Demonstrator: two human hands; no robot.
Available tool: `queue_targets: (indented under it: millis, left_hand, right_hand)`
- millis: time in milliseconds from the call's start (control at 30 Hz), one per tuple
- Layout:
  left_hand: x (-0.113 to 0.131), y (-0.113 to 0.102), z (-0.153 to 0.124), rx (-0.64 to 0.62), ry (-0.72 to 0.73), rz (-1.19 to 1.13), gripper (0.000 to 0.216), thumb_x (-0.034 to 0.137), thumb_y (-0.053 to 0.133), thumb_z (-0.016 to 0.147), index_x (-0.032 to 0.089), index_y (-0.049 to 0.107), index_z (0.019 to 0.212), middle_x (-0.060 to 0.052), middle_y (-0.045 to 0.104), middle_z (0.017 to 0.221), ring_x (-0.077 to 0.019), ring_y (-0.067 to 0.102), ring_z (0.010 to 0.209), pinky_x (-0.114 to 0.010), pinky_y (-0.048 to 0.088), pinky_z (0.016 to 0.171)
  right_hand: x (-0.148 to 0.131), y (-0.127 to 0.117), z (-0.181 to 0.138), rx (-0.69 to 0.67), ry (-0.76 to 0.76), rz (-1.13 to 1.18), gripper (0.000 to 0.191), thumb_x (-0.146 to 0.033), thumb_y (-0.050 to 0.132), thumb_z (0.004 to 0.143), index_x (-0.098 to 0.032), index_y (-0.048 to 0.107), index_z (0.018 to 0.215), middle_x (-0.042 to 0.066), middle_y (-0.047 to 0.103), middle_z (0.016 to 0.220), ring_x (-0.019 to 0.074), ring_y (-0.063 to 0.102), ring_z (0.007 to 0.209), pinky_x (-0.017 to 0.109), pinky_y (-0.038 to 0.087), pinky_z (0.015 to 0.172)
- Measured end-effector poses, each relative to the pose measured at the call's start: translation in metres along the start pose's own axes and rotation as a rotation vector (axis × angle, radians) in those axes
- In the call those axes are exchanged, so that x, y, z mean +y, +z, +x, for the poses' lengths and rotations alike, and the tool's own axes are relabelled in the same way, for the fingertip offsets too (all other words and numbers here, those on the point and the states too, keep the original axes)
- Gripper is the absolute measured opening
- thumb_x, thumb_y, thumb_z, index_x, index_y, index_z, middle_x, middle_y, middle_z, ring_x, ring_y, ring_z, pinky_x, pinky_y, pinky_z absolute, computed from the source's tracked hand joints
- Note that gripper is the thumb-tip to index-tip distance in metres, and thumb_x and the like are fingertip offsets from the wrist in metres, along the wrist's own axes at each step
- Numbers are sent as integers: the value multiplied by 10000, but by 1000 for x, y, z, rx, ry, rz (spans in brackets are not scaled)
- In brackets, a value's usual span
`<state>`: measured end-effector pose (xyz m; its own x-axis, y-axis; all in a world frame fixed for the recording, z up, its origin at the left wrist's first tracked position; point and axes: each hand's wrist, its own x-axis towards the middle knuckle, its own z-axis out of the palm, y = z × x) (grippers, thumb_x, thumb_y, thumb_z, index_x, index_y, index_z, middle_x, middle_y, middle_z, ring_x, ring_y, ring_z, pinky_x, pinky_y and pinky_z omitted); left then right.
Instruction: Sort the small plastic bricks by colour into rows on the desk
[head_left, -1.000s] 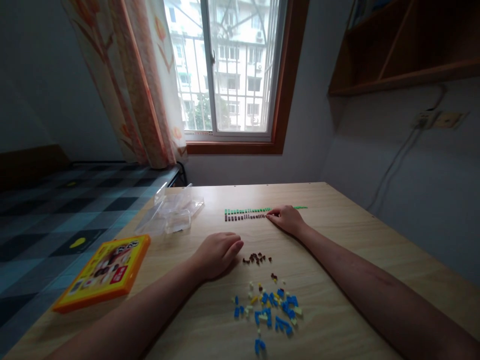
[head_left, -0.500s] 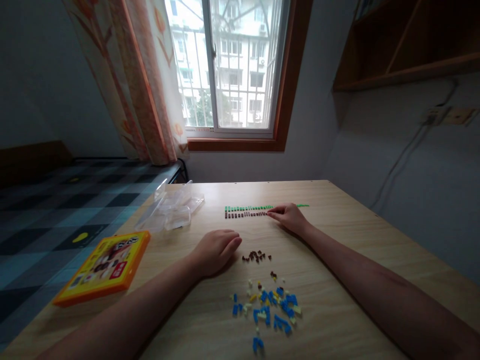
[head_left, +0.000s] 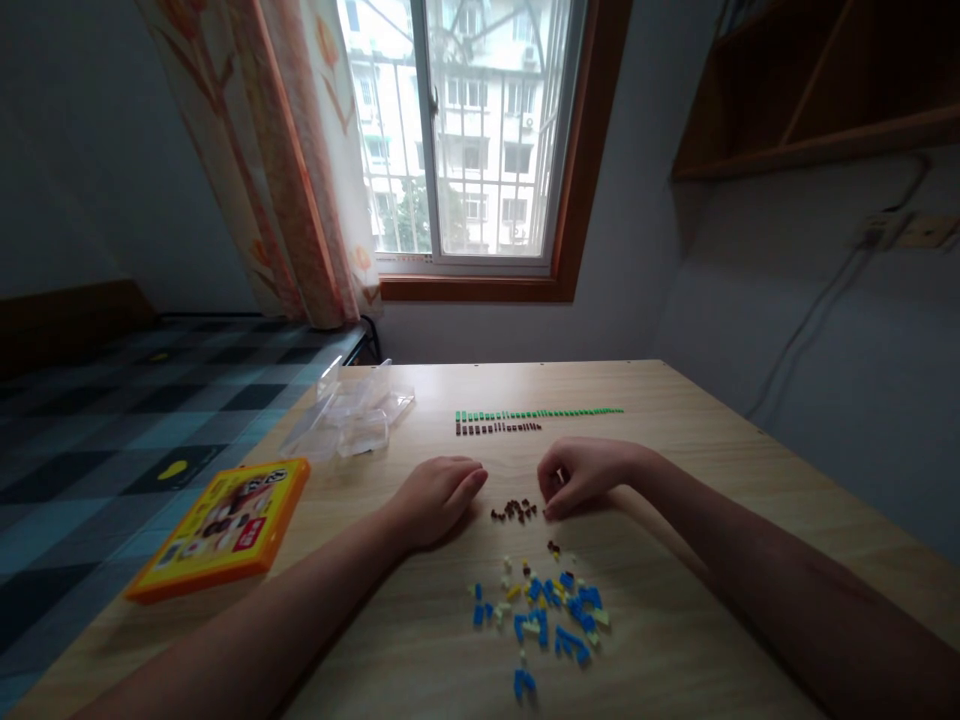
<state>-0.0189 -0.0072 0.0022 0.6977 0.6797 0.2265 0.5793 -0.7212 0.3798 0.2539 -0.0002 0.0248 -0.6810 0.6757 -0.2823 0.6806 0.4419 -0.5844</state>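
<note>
Hand (R) [head_left: 589, 468] is at R edge of brown pile [head_left: 514, 511], fingers bent, thumb tip close to index; can't tell if anything's pinched. Pile lies just L of its fingertips, spread roughly L–R, btwn both hands, R nearer. Hand (L) [head_left: 442, 495] rests loosely curled, underside hidden. Beyond: brown row [head_left: 496, 429], then green row [head_left: 551, 413], both running L–R, well apart from pile.
</note>
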Motion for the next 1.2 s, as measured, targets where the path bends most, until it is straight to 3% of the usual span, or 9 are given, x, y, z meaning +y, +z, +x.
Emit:
queue_targets:
  millis: [333,700,1033,1200]
  left_hand:
    - [-2,1,1,-7,12,35,434,408,262,992,200,422,646,-12,548,658,-155,487,627,-279,345,632]
    - [0,0,1,-11,1,41,440,422,247,988,199,416,648,-15,545,669,-159,495,641,-285,354,642]
    - [1,-1,1,-21,-12,42,432,417,246,987,202,406,648,-18,549,672,-164,496,642,-283,353,646]
    - [0,0,1,-22,-12,64,432,416,253,987,202,414,648,-21,547,671,-168,497,646,-283,344,642]
  right_hand:
    - [6,-1,2,48,-44,1,228,-372,723,748,-174,753,857,9,686,748,120,572,653,210,411,581]
    - [48,-10,0,397,66,-30,254,-332,675,770,-190,754,966,36,680,793,149,586,699,235,415,613]
    - [54,-13,0,450,106,-110,199,-334,662,776,-183,769,847,41,707,746,158,604,669,246,413,618]
    - [58,-7,10,578,115,-167,195,-296,619,807,-201,777,871,37,742,812,162,631,703,246,429,650]
